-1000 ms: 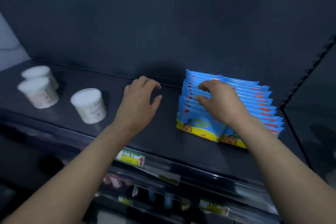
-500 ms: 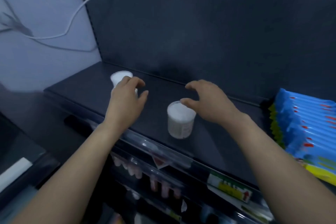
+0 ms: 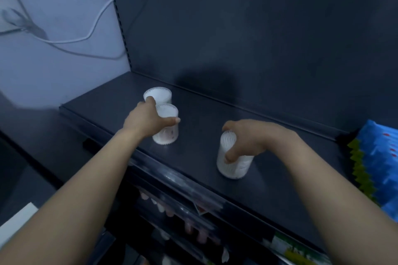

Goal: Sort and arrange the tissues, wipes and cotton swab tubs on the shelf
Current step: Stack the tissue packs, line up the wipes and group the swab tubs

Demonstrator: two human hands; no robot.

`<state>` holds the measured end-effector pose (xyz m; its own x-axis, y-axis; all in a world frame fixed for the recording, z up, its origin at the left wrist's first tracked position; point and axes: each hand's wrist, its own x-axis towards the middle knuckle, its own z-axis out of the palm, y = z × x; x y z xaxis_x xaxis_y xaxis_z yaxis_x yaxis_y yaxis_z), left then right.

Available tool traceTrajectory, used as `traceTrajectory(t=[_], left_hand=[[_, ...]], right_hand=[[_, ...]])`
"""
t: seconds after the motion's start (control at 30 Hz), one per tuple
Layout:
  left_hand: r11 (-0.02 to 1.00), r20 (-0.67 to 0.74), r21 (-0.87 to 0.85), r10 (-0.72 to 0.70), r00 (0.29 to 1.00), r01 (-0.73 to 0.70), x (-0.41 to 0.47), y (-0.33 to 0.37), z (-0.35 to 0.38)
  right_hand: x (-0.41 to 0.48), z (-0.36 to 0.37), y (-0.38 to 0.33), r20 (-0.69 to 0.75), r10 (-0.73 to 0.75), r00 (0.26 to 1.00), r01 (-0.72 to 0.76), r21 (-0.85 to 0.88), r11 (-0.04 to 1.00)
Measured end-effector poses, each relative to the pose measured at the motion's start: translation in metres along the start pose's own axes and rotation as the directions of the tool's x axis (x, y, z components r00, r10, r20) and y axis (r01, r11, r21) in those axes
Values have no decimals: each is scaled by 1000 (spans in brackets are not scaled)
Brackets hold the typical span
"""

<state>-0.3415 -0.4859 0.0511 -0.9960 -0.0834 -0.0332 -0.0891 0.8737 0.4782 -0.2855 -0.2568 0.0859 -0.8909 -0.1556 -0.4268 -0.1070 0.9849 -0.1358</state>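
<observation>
Cotton swab tubs, mid-sort: our left hand (image 3: 148,121) wraps the nearer tub (image 3: 168,135) from above, with a second tub (image 3: 160,94) just beyond its fingertips, touching or nearly so. Our right hand (image 3: 254,137), well apart from the left, clamps a third tub (image 3: 234,165) by its top and side. Blue wipes packs (image 3: 381,157) stand past the right wrist. We judge the third tub should travel leftward over the shelf (image 3: 204,118) into line, kept upright, without knocking the pair.
</observation>
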Motion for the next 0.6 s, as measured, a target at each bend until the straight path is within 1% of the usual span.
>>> traceTrajectory(t=[0.07,0.17,0.27,0.4,0.47,0.53,0.6], left_hand=[[1000,-3,-17,-24,1000,24,2,3,2],[998,-32,6,-58,998,58,1,10,6],[998,-39,-40,-60,997,58,-4,24,5],[979,22,-203,30,999,-25,-10,54,1],[965,35,-240,117,993,-105,-13,72,0],[943,57,-272,213,975,-190,-18,90,0],[906,106,-338,306,946,-255,-25,108,3]], right_hand=[[3,-4,7,-36,-2,999,5,93,996],[7,-11,19,-85,9,996,9,207,978],[8,-17,29,-143,48,989,0,318,948],[-4,-22,45,-256,155,954,-38,409,912],[-18,-24,56,-278,229,933,-88,440,894],[-40,-25,67,-314,319,894,-141,478,867],[-65,-24,75,-362,406,839,-184,514,838]])
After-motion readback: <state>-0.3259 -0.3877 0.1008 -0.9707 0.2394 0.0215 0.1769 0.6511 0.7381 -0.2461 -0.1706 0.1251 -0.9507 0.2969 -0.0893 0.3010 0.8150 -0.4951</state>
